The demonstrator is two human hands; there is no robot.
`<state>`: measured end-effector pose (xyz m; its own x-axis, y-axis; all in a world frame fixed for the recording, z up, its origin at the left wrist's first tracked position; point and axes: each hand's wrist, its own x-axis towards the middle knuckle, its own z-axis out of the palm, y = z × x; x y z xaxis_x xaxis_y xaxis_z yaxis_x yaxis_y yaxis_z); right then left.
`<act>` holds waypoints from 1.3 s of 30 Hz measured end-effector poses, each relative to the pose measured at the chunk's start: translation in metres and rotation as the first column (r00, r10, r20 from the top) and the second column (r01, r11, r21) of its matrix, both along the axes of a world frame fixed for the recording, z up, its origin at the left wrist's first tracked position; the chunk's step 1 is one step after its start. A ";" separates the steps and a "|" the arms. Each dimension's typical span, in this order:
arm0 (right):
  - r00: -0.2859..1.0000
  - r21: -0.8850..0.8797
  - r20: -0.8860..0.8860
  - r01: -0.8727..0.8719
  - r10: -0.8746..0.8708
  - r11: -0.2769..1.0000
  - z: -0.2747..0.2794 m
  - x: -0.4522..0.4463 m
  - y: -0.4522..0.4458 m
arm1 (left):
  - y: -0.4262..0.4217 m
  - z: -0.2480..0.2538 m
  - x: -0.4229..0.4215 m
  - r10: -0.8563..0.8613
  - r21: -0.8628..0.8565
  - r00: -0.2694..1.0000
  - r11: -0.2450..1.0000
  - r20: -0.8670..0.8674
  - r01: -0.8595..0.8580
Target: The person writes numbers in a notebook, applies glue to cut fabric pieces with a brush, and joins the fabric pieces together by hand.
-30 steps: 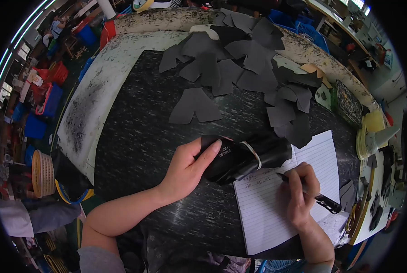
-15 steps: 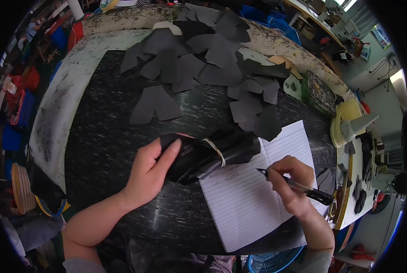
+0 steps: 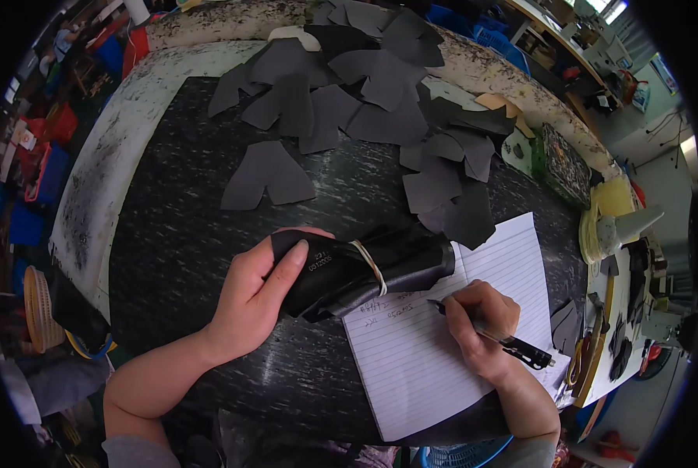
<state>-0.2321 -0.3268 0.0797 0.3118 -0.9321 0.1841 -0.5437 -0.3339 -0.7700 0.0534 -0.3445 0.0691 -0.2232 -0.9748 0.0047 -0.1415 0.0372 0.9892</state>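
Note:
My left hand (image 3: 251, 292) is closed round the left end of a bundle of black leather-like pieces (image 3: 337, 277), its thumb on top beside small printed digits. A pale rubber band (image 3: 369, 267) wraps the bundle's middle. The bundle overlaps the upper left of an open lined notebook (image 3: 419, 382). Between the fingers and thumb of my right hand (image 3: 481, 324) is a black pen (image 3: 528, 352), its tip at the page just right of a few handwritten lines. The palm side of my right hand rests over the notebook.
Several flat black cut pieces (image 3: 388, 117) lie spread at the back of the dark tabletop (image 3: 185, 234). Scissors (image 3: 573, 373) lie right of the notebook, below a cone (image 3: 634, 224) by a yellow roll. A blue basket (image 3: 474, 454) stands below the front edge.
My right hand has moved slightly left and down with the pen, and the handwriting shows more clearly. My left hand still holds the bundle, its printed digits now easier to read. The view has shifted a little.

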 end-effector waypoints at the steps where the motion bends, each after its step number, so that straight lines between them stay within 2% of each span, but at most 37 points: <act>1: 1.000 -0.002 0.000 -0.011 0.011 1.000 0.000 -0.001 0.000 | 0.000 0.000 -0.001 0.011 -0.002 1.000 1.000 0.000 -0.011; 3: 1.000 -0.030 -0.007 -0.009 0.009 0.999 -0.002 -0.002 0.002 | -0.001 -0.003 -0.002 0.009 -0.041 0.999 0.999 -0.042 -0.010; 9: 1.000 -0.049 -0.011 0.025 -0.026 0.998 -0.002 -0.004 0.001 | -0.001 -0.006 0.001 -0.001 -0.039 1.000 0.999 -0.018 0.001; 15: 0.999 -0.021 -0.005 0.032 -0.032 0.999 0.000 -0.003 0.001 | 0.000 -0.005 -0.002 0.009 -0.023 0.998 1.000 -0.058 -0.010; 18: 1.000 0.020 0.008 -0.009 0.009 1.000 0.001 -0.004 0.001 | 0.000 -0.005 0.000 -0.008 -0.018 0.999 1.000 -0.036 0.007; 22: 1.000 0.021 -0.009 0.029 -0.029 0.999 0.002 -0.003 0.001 | 0.001 -0.007 0.000 -0.021 -0.013 1.000 1.000 -0.020 0.021; 24: 0.988 -0.040 0.066 0.141 -0.138 0.989 -0.008 -0.011 0.004 | 0.000 -0.006 0.002 -0.016 -0.011 1.000 1.000 0.002 0.016; 25: 0.965 -0.036 0.226 0.148 -0.136 0.988 -0.014 -0.015 0.006 | 0.001 -0.005 0.002 -0.017 -0.017 1.000 1.000 0.008 0.017; 26: 0.964 -0.042 0.231 0.149 -0.136 0.988 -0.016 -0.013 0.005 | 0.001 -0.004 0.001 -0.036 -0.039 0.999 0.999 0.018 0.036; 28: 0.947 -0.284 0.295 0.215 -0.128 0.934 -0.018 -0.009 0.006 | 0.002 -0.002 0.000 -0.054 -0.063 0.998 0.996 0.035 0.056; 29: 0.976 -0.365 0.192 0.171 -0.106 0.915 -0.020 -0.013 0.004 | 0.002 -0.002 0.001 -0.074 -0.084 0.997 0.994 0.036 0.076; 30: 0.976 -0.375 0.197 0.163 -0.094 0.913 -0.019 -0.012 0.003 | 0.003 -0.002 0.002 -0.089 -0.109 0.995 0.990 0.037 0.092; 31: 0.990 -0.422 0.138 0.070 -0.012 0.904 -0.015 -0.010 0.003 | 0.005 -0.005 0.003 -0.079 -0.122 0.996 0.989 0.042 0.084; 32: 0.995 -0.466 0.076 -0.024 0.067 0.884 -0.010 -0.009 0.003 | 0.006 -0.009 0.003 -0.050 -0.208 0.996 0.976 0.068 0.063; 33: 0.991 -0.491 -0.090 -0.129 0.097 0.861 0.000 -0.012 0.005 | 0.009 -0.007 0.003 -0.023 -0.294 0.995 0.954 0.096 0.050; 35: 0.945 -0.565 -0.320 -0.242 0.061 0.789 0.036 0.016 0.007 | 0.021 0.007 -0.001 0.012 -0.381 0.992 0.924 0.124 0.036; 36: 0.930 -0.608 -0.366 -0.245 0.007 0.755 0.043 0.029 0.009 | 0.028 0.013 -0.003 0.046 -0.450 0.990 0.893 0.137 0.020; 38: 0.928 -0.639 -0.373 -0.240 -0.021 0.731 0.042 0.046 0.011 | 0.043 0.018 -0.007 -0.008 -0.430 0.995 0.902 0.097 0.049; 39: 0.921 -0.656 -0.387 -0.249 -0.034 0.713 0.039 0.051 0.009 | 0.050 0.022 -0.010 -0.033 -0.281 0.998 0.960 -0.045 0.019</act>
